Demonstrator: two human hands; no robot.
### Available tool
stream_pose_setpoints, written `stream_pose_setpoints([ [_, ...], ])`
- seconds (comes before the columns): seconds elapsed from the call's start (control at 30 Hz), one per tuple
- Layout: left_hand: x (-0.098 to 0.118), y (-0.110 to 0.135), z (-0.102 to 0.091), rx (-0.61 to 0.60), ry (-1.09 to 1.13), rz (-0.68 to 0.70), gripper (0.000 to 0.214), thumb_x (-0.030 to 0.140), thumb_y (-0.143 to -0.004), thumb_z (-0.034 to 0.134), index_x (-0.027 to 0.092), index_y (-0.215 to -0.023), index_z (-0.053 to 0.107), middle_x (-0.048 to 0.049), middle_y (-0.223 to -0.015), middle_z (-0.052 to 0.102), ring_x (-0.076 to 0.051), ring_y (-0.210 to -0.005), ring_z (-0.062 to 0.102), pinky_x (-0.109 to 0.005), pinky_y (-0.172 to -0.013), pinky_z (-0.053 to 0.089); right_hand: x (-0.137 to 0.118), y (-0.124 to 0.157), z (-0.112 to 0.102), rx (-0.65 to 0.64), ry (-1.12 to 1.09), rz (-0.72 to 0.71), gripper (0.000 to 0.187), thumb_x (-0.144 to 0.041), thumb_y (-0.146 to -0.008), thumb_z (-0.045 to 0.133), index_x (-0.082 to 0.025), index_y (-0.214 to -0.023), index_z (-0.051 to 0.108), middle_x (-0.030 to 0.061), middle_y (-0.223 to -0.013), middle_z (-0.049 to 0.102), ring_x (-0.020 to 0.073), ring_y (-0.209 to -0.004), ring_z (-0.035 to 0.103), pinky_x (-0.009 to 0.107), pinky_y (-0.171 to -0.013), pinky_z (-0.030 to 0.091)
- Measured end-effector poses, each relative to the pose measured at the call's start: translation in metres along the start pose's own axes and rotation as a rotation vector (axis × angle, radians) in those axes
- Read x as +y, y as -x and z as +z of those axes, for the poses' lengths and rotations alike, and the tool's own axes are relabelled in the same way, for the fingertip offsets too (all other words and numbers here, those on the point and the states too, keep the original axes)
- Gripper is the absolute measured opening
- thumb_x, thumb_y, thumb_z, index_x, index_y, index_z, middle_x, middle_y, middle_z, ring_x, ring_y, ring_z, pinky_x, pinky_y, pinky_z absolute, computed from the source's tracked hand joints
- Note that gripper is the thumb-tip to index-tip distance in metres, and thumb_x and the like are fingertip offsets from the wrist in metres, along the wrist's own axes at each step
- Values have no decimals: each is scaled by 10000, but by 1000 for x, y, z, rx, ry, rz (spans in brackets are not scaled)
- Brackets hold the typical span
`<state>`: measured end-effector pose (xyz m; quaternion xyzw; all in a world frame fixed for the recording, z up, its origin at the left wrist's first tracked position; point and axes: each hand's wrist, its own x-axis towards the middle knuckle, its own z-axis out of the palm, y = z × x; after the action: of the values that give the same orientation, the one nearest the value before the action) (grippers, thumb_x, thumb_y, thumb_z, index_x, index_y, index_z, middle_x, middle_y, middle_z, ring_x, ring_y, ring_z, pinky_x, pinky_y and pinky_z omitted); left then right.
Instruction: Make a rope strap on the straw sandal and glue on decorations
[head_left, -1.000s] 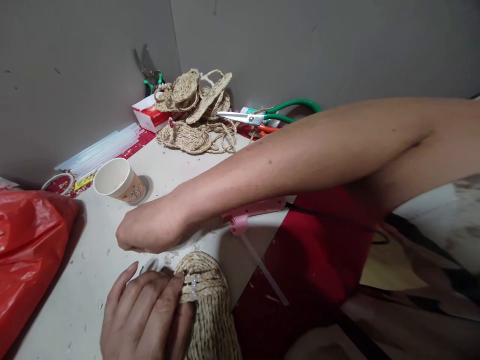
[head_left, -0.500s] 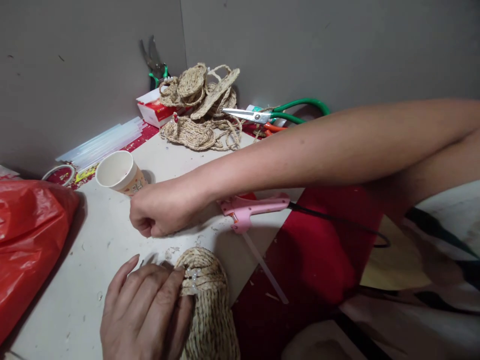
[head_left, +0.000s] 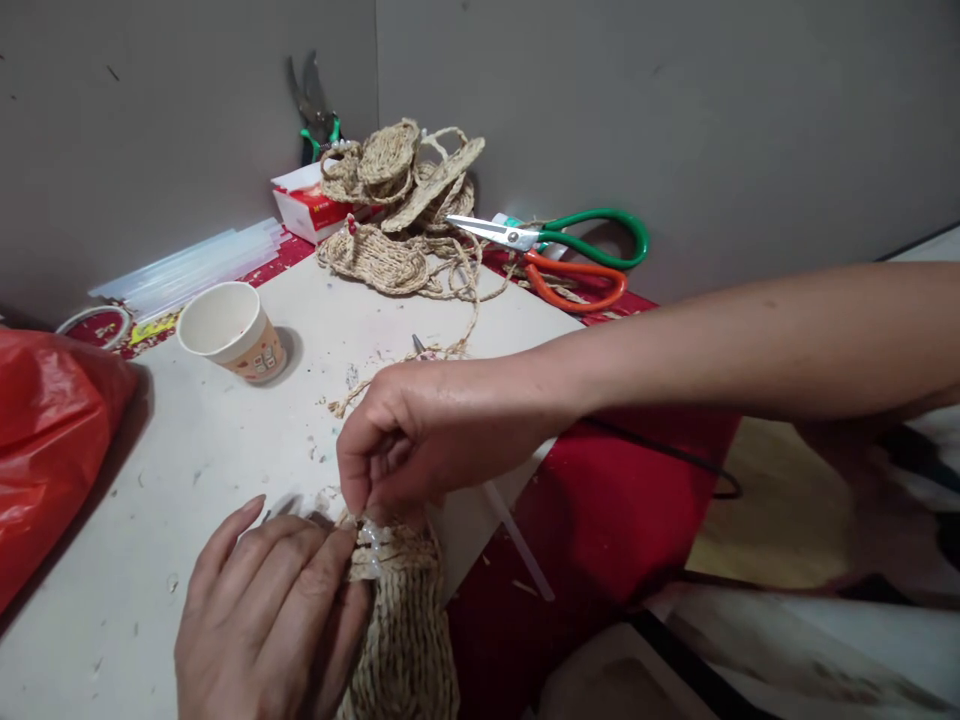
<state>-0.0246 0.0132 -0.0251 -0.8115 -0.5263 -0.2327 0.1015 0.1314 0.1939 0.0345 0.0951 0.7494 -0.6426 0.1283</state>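
Note:
A woven straw slipper (head_left: 409,630) with a short row of pearly beads (head_left: 373,540) across its top lies at the bottom middle. My left hand (head_left: 266,610) is wrapped over its left side, fingertips close to the beads. Above the slipper's far end, my right hand (head_left: 427,435) is closed in a pinch, its fingertips down at the top of the bead row. Whatever sits between those fingertips is hidden. The right hand and forearm cover the glue gun; only its clear glue stick (head_left: 517,540) and black cord (head_left: 667,450) show.
A paper cup (head_left: 232,335) stands left of my right hand. Behind lie braided straw pieces (head_left: 390,215), scissors with green and orange handles (head_left: 555,245), a red-white box (head_left: 307,205), pruning shears (head_left: 315,110) and glue sticks (head_left: 195,265). A red plastic bag (head_left: 56,440) is at left.
My right hand has come from beside the paper cup, right and toward me, down to the beads. My left hand stays on the slipper. The orange scissor handle has come into view.

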Motion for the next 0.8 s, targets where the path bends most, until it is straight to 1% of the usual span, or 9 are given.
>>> stream_pose_setpoints([
  [0.13,-1,0,0,-7,-12,5,279,129,-798,688,124,-1076,668,-73,-887,696,-215,-877,619,-449,-1007,364,-1,-2,-3,6,18,-24,79,-21,-825,580,-95,-840,607,-33,-644,593,56,-590,581,162,-581,470],
  [0.23,-1,-1,0,-1,-8,16,283,124,-794,695,114,-1075,668,-79,-891,698,-216,-882,614,-447,-1001,369,-5,-3,-12,93,68,-65,63,-42,-844,573,-96,-850,604,-31,-660,603,60,-594,584,171,-574,435],
  [0.37,-2,-1,0,-15,-9,30,277,126,-807,682,115,-1084,665,-79,-892,702,-210,-880,610,-445,-1006,363,-6,-5,-28,308,587,-109,115,-141,-861,613,-90,-758,623,9,-711,615,73,-647,533,212,-638,384],
  [0.43,-4,1,0,-22,-20,45,279,137,-811,679,113,-1089,665,-83,-894,703,-212,-879,607,-446,-1007,359,-5,-5,-32,338,832,-104,56,-86,-839,601,-92,-822,654,34,-814,632,88,-715,515,224,-683,368],
  [0.47,-5,2,0,-23,-23,53,280,140,-812,678,111,-1089,666,-85,-895,703,-213,-879,606,-446,-1009,357,-4,-4,-34,341,886,-103,117,-52,-828,584,-97,-904,662,34,-847,632,91,-729,507,224,-691,361],
  [0.53,-7,3,0,-19,-26,67,283,141,-809,677,111,-1090,667,-85,-896,705,-213,-877,607,-444,-1013,356,-5,-3,-36,368,894,-120,236,-24,-818,564,-103,-1027,636,12,-822,613,88,-706,487,223,-680,350],
  [0.63,-10,5,1,-22,-31,82,290,162,-805,681,109,-1090,664,-91,-896,708,-219,-873,612,-445,-1014,356,-6,-3,-41,453,840,-202,91,-45,-825,577,-96,-895,604,-20,-700,552,80,-669,468,216,-664,347],
  [0.7,-10,4,2,-30,-41,91,298,169,-802,681,102,-1091,659,-99,-888,709,-226,-870,615,-452,-1016,350,-6,-3,-44,451,689,-223,75,-47,-847,557,-104,-798,552,-29,-655,537,68,-642,486,200,-646,367],
  [0.8,-8,1,3,-39,-45,104,277,167,-807,665,105,-1077,652,-96,-863,712,-226,-844,625,-445,-1017,338,-7,-3,-46,329,326,-140,103,-76,-899,512,-117,-805,497,-27,-651,575,57,-573,540,178,-568,404],
])
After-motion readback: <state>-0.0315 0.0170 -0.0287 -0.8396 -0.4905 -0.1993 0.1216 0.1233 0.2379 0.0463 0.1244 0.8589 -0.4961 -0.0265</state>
